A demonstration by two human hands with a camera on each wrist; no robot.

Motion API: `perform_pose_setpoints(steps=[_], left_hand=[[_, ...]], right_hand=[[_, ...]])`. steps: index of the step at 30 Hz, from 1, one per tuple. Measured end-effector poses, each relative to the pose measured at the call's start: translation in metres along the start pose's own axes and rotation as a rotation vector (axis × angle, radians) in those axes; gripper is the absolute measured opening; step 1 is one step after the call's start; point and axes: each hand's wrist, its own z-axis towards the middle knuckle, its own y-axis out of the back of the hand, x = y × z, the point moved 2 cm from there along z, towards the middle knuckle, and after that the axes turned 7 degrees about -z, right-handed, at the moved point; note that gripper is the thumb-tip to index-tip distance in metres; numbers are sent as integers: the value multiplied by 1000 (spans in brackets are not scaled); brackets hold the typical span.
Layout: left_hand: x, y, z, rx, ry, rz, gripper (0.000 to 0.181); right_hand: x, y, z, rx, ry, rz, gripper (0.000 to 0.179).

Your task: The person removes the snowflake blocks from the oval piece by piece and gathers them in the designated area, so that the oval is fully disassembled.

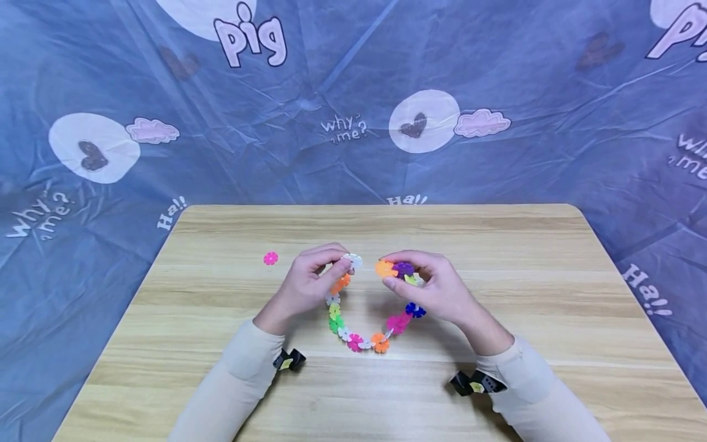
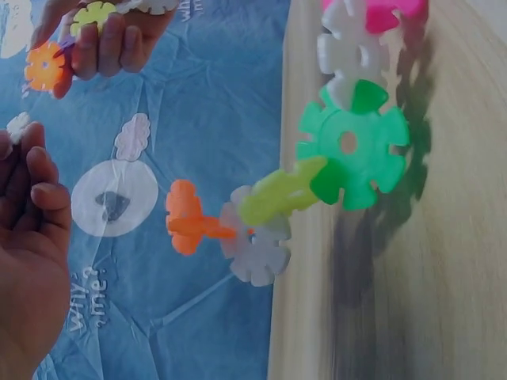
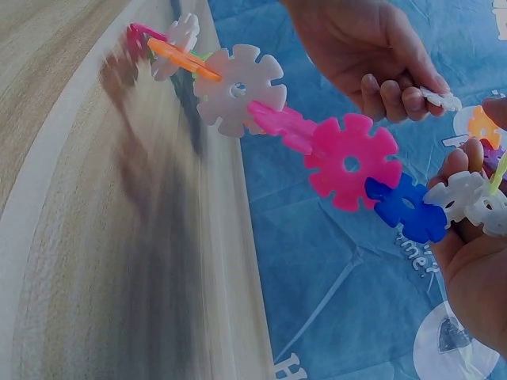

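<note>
A chain of notched plastic snowflake discs hangs in a U between the two hands, in orange, white, yellow, green (image 1: pixel 336 324), pink and blue (image 3: pixel 404 212). The left hand (image 1: pixel 309 276) pinches a white disc (image 1: pixel 355 261) at the chain's left end between thumb and fingers. At the other end, the right hand (image 1: pixel 439 285) grips an orange disc (image 1: pixel 385 269) joined to a purple disc (image 1: pixel 405 269). A small gap separates the two end discs. In the right wrist view, white discs (image 3: pixel 461 196) lie against the right hand's fingers.
A loose pink disc (image 1: pixel 270 258) lies on the wooden table (image 1: pixel 221 233), left of the left hand. Black wrist cameras (image 1: pixel 477 383) are strapped to both sleeves. Behind the table's far edge hangs a blue printed cloth (image 1: pixel 287 159).
</note>
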Motion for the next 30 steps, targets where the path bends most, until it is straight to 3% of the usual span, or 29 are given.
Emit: perform_pose_setpoints(steps=[4,11,15,24,30], left_hand=[[-1,8,-5,-64,72,-6,10],[0,26,-13,-187,255,-68,10],[0,35,-15,-232,308,-16,9],[0,51,-21,-282,313,146,11],[-1,67,-23,-359,493,233,14]], right_hand=[[0,0,1,3,-6,-7,29],[-1,2,1,8,-13,-30,28],[0,3,1,10,-16,-31,29],[0,2,1,13,-13,-28,29],[1,2,1,15,-16,-29,29]])
